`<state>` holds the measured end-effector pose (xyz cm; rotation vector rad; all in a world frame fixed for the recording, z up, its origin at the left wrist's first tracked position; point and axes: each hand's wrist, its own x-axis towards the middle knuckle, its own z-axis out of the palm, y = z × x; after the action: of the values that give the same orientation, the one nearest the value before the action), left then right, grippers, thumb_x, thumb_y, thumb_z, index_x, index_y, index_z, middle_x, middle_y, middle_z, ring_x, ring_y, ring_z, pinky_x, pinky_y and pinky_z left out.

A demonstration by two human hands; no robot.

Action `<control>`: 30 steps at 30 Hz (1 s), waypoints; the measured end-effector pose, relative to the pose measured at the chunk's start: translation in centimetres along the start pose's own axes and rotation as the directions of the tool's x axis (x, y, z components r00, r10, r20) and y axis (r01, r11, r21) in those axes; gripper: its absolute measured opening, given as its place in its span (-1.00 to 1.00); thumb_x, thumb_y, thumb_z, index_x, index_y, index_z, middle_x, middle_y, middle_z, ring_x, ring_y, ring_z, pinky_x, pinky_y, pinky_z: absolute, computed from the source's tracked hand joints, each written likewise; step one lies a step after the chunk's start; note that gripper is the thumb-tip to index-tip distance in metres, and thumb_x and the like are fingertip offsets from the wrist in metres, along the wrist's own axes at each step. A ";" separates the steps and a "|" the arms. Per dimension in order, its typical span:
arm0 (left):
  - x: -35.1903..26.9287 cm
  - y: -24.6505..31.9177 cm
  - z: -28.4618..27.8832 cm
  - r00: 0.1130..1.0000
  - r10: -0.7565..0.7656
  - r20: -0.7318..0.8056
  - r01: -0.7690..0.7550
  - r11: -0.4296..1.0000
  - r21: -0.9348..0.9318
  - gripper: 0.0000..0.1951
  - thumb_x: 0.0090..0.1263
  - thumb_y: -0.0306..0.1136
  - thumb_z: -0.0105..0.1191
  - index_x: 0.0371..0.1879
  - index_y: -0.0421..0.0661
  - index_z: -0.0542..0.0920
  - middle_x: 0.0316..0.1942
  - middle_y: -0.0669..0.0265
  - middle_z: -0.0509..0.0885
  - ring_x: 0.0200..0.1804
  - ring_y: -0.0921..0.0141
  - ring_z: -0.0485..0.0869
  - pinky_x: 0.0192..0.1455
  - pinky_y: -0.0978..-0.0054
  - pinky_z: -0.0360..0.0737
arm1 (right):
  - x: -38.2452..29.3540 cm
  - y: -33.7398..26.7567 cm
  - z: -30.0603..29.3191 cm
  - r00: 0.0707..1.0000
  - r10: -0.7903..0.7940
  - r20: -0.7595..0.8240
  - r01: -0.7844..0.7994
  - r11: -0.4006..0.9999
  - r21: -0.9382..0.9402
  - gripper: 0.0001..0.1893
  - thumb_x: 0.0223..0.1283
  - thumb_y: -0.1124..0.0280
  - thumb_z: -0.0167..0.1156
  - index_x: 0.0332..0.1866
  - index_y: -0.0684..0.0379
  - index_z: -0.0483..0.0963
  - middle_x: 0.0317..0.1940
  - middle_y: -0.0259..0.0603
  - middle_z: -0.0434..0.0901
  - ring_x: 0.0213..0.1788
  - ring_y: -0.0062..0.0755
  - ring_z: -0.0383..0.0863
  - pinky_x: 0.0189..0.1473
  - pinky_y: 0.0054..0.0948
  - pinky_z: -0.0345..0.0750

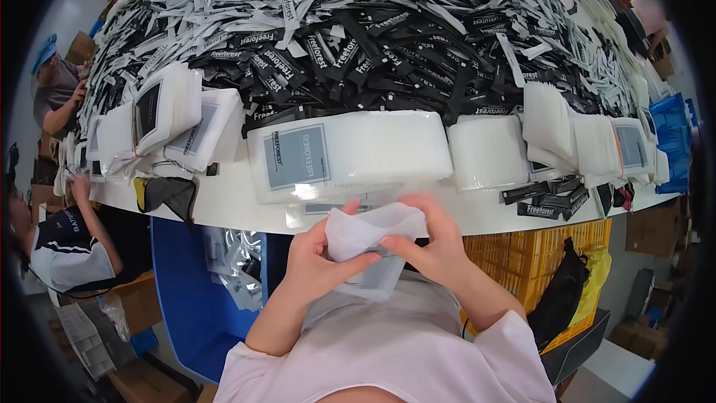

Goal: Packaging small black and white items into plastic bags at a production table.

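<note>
Between my two hands, close to my body at the table's front edge, is a translucent white plastic bag. My left hand grips its left side, thumb along the front. On the right side, my right hand pinches it with the thumb near its middle. The upper part bulges, and a grey printed panel shows through the lower part. Just beyond my hands lies a long stack of frosted plastic bags with a grey printed label. Another flat printed bag lies partly hidden beneath my fingers.
A large heap of black and white printed sachets covers the table. More bag stacks stand left and right. Below are a blue bin with clear bags and a yellow crate. People sit at left.
</note>
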<state>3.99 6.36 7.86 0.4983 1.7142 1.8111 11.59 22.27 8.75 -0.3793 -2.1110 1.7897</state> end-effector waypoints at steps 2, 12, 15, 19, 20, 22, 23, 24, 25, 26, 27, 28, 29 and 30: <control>-0.2 -0.3 -1.1 0.989 0.006 0.146 0.000 0.999 -0.035 -0.67 0.09 -0.58 0.15 -0.11 -0.29 0.53 -0.29 0.27 0.63 -0.25 0.52 0.57 -0.20 0.59 0.47 | -0.4 0.1 -0.7 0.990 0.008 0.143 -0.011 1.000 0.021 -0.86 0.01 0.53 0.22 -0.29 0.30 0.51 -0.33 -0.19 0.51 -0.31 -0.35 0.49 -0.18 -0.48 0.41; -1.5 0.1 -3.7 0.947 0.320 0.013 -0.320 0.945 0.070 -0.83 0.24 -0.48 -0.02 -0.30 -0.31 0.59 -0.46 0.26 0.60 -0.43 0.47 0.47 -0.35 0.57 0.41 | 2.2 0.8 0.1 0.757 -0.338 0.559 0.447 0.892 -0.065 -0.84 0.06 0.41 0.18 -0.27 0.24 0.54 -0.34 -0.22 0.57 -0.28 -0.28 0.51 -0.17 -0.38 0.44; -4.1 2.2 -9.9 0.986 0.167 0.005 -0.158 0.922 0.354 -0.85 0.19 -0.50 0.01 -0.37 -0.31 0.61 -0.40 0.19 0.61 -0.37 0.37 0.51 -0.28 0.48 0.43 | 6.5 0.7 -3.1 0.748 -0.184 0.637 0.532 0.740 -0.411 -0.75 0.20 0.27 -0.01 -0.14 0.15 0.51 -0.25 -0.18 0.57 -0.15 -0.23 0.53 -0.09 -0.30 0.44; -6.0 2.9 -13.6 0.992 0.034 -0.124 0.067 0.686 0.724 -0.79 0.05 -0.47 0.14 -0.30 -0.24 0.61 -0.27 0.25 0.63 -0.23 0.38 0.55 -0.18 0.53 0.43 | 16.9 0.9 -8.3 0.981 0.159 -0.111 -0.131 0.120 -0.984 -0.46 0.24 -0.02 -0.13 -0.54 0.26 0.54 -0.55 -0.08 0.58 -0.45 -0.16 0.61 -0.43 -0.30 0.53; -5.3 2.5 -12.4 0.988 0.076 -0.135 0.035 0.740 0.671 -0.73 0.04 -0.49 0.14 -0.22 -0.22 0.58 -0.27 0.26 0.62 -0.21 0.40 0.54 -0.19 0.54 0.42 | 18.4 2.4 -9.8 0.964 0.183 -0.192 -0.208 0.071 -0.976 -0.46 0.10 -0.10 0.01 -0.55 0.26 0.54 -0.51 -0.05 0.59 -0.41 -0.14 0.61 -0.39 -0.31 0.53; -4.4 1.5 -11.3 0.995 0.084 -0.059 -0.032 0.803 0.595 -0.55 -0.02 -0.53 0.16 -0.03 -0.18 0.51 -0.22 0.26 0.61 -0.14 0.42 0.53 -0.17 0.55 0.41 | 19.1 4.9 -10.8 0.968 0.166 -0.188 -0.214 0.157 -0.964 -0.49 0.02 -0.09 0.09 -0.57 0.26 0.52 -0.54 -0.05 0.58 -0.41 -0.15 0.61 -0.38 -0.34 0.52; -3.8 1.2 -10.5 0.997 0.070 -0.042 -0.033 0.812 0.582 -0.54 -0.02 -0.56 0.15 -0.03 -0.19 0.51 -0.20 0.23 0.60 -0.12 0.40 0.54 -0.16 0.54 0.42 | 19.6 5.5 -11.2 0.973 0.152 -0.176 -0.209 0.244 -0.947 -0.50 -0.05 -0.08 0.16 -0.59 0.26 0.51 -0.57 -0.06 0.57 -0.42 -0.16 0.60 -0.38 -0.37 0.51; -3.3 0.6 -10.4 0.993 0.115 -0.022 -0.074 0.764 0.641 -0.55 -0.02 -0.56 0.15 -0.03 -0.20 0.51 -0.19 0.21 0.60 -0.13 0.36 0.55 -0.14 0.52 0.42 | 19.6 5.0 -10.4 0.963 0.193 -0.188 -0.252 0.405 -0.879 -0.54 -0.20 0.01 0.28 -0.60 0.30 0.44 -0.59 -0.09 0.54 -0.46 -0.24 0.58 -0.39 -0.40 0.49; -2.5 0.0 -10.3 0.988 0.157 0.001 -0.113 0.710 0.695 -0.56 -0.01 -0.57 0.15 -0.04 -0.21 0.51 -0.18 0.19 0.60 -0.14 0.32 0.55 -0.12 0.50 0.43 | 20.0 5.4 -10.2 0.965 0.240 -0.107 -0.221 0.519 -0.826 -0.60 -0.13 0.12 0.30 -0.55 0.29 0.41 -0.59 -0.18 0.53 -0.50 -0.38 0.56 -0.43 -0.44 0.46; -1.6 -0.4 -10.0 0.987 0.162 -0.008 -0.112 0.715 0.691 -0.56 -0.01 -0.57 0.15 -0.04 -0.21 0.51 -0.18 0.19 0.60 -0.14 0.32 0.55 -0.12 0.50 0.43 | 20.3 5.3 -9.9 0.992 0.118 -0.053 -0.117 0.639 -0.760 -0.65 -0.06 0.17 0.27 -0.50 0.30 0.41 -0.59 -0.21 0.53 -0.52 -0.44 0.54 -0.46 -0.46 0.45; -0.6 -0.8 -9.6 0.968 0.250 0.014 -0.183 0.668 0.721 -0.56 0.01 -0.55 0.15 -0.04 -0.20 0.51 -0.14 0.16 0.58 -0.09 0.27 0.54 -0.06 0.47 0.43 | 20.4 5.3 -9.7 1.000 -0.004 -0.015 -0.007 0.737 -0.675 -0.69 0.01 0.23 0.24 -0.46 0.30 0.41 -0.58 -0.24 0.53 -0.55 -0.50 0.52 -0.49 -0.49 0.43; 0.3 -1.0 -9.3 0.943 0.332 0.034 -0.243 0.614 0.751 -0.57 0.02 -0.53 0.16 -0.04 -0.20 0.52 -0.10 0.14 0.56 -0.05 0.23 0.53 -0.01 0.44 0.43 | 21.1 4.0 -8.8 0.997 -0.050 -0.065 0.014 0.883 -0.469 -0.71 0.07 0.25 0.20 -0.44 0.31 0.41 -0.59 -0.26 0.53 -0.57 -0.52 0.51 -0.50 -0.52 0.42; 1.4 -1.0 -8.4 0.932 0.357 0.053 -0.264 0.574 0.776 -0.58 0.03 -0.49 0.18 -0.04 -0.18 0.52 -0.06 0.14 0.54 0.01 0.20 0.49 0.05 0.37 0.40 | 22.2 2.4 -8.0 0.989 -0.079 -0.123 0.048 0.971 -0.232 -0.72 0.12 0.27 0.16 -0.42 0.32 0.41 -0.60 -0.28 0.53 -0.59 -0.55 0.50 -0.52 -0.55 0.40; 2.6 -0.8 -7.3 0.920 0.382 0.084 -0.292 0.530 0.796 -0.58 0.03 -0.45 0.20 -0.04 -0.15 0.52 -0.02 0.15 0.52 0.07 0.16 0.45 0.10 0.30 0.38 | 23.8 1.6 -8.6 0.981 -0.099 -0.164 0.033 0.930 -0.365 -0.70 0.15 0.25 0.13 -0.41 0.34 0.41 -0.62 -0.26 0.52 -0.61 -0.55 0.51 -0.54 -0.58 0.40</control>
<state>-2.52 2.45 5.99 1.2006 2.6339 1.1678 -6.23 40.16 10.57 -0.5336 -2.2872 1.2712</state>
